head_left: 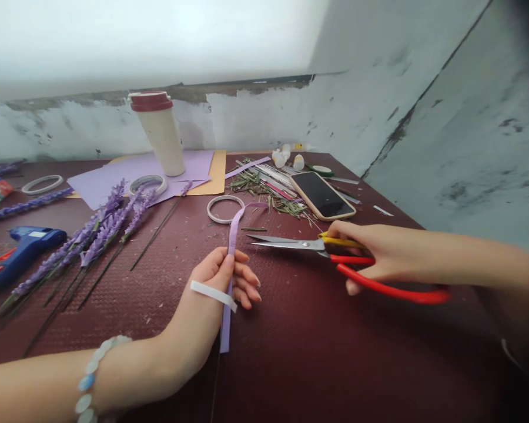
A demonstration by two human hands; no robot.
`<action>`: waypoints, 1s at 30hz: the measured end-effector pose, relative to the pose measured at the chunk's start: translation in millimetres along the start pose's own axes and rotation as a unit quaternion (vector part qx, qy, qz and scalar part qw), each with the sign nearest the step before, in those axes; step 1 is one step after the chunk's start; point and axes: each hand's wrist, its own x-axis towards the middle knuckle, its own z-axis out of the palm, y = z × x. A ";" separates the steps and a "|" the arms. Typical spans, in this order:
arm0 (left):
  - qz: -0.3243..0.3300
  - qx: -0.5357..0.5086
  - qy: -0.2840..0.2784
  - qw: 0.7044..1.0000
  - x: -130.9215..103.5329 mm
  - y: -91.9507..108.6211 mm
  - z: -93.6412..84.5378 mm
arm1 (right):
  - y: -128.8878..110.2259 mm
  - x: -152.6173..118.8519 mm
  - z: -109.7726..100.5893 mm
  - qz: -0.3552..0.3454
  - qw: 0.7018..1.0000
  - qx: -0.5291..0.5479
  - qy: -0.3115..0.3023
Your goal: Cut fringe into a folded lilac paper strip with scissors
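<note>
Maroon textured desk (317,352): left hand (223,276) fingers pinching narrow lilac paper strip (231,238); right hand (374,255) fingers gripping red-handled steel scissors (335,252), blades parted. Risk: slack strip, crooked cut.

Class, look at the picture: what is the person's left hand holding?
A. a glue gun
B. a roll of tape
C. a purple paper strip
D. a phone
C: the left hand pinches a purple paper strip upright, while the right hand holds open scissors beside it; the glue gun, phone and tape roll lie untouched on the table.
</note>
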 end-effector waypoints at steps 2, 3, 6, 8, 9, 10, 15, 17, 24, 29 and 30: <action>-0.008 0.005 -0.016 1.000 0.1 0.7 0.8 | -3.5 5.1 3.2 -0.010 1.000 0.003 -0.029; -0.013 0.007 -0.025 1.000 -0.1 1.0 0.9 | -3.7 8.4 4.0 -0.013 0.999 0.001 -0.036; -0.026 0.004 -0.045 0.999 -1.8 1.8 0.4 | 0.0 17.9 4.4 -0.012 1.000 -0.009 0.007; -0.032 -0.005 -0.057 0.998 -2.9 1.7 -0.3 | -0.7 21.2 6.2 -0.005 0.997 -0.004 0.080; -0.036 -0.010 -0.064 0.997 -3.2 1.4 -0.7 | -4.2 21.6 8.7 -0.002 0.994 0.018 0.111; -0.041 -0.017 -0.075 0.996 -3.1 0.9 -1.2 | -10.2 21.4 12.7 0.000 0.988 0.058 0.143; -0.070 -0.049 -0.174 0.981 0.6 -3.5 -2.2 | -64.0 19.3 47.5 -0.001 0.924 0.380 0.032; -0.084 -0.052 -0.207 0.973 2.0 -5.5 -1.1 | -80.5 21.4 59.7 0.014 0.862 0.506 -0.028; -0.135 -0.050 -0.266 0.953 5.6 -12.6 1.6 | -75.6 25.3 69.6 0.006 0.791 0.611 -0.032; -0.143 -0.049 -0.271 0.951 4.5 -14.2 1.7 | -72.5 22.5 70.0 -0.003 0.795 0.606 -0.010; -0.144 -0.047 -0.270 0.951 4.0 -14.2 1.4 | -73.0 22.6 70.0 -0.003 0.796 0.605 -0.007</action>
